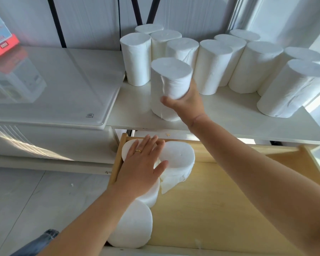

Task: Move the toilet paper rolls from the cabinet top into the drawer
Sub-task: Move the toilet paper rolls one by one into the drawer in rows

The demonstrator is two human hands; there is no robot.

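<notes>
Several white toilet paper rolls stand upright on the white cabinet top. My right hand grips one roll at the front of the group, tilted slightly near the cabinet's edge. Below, the wooden drawer is pulled out. Several rolls stand along its left side, one at the back and one at the front. My left hand lies flat, fingers spread, on top of the rolls at the drawer's back left corner.
A glass-topped white appliance sits left of the cabinet, with an orange-based device at its far left. Black cables run down the white wall. A window is on the right. Most of the drawer's floor is bare wood.
</notes>
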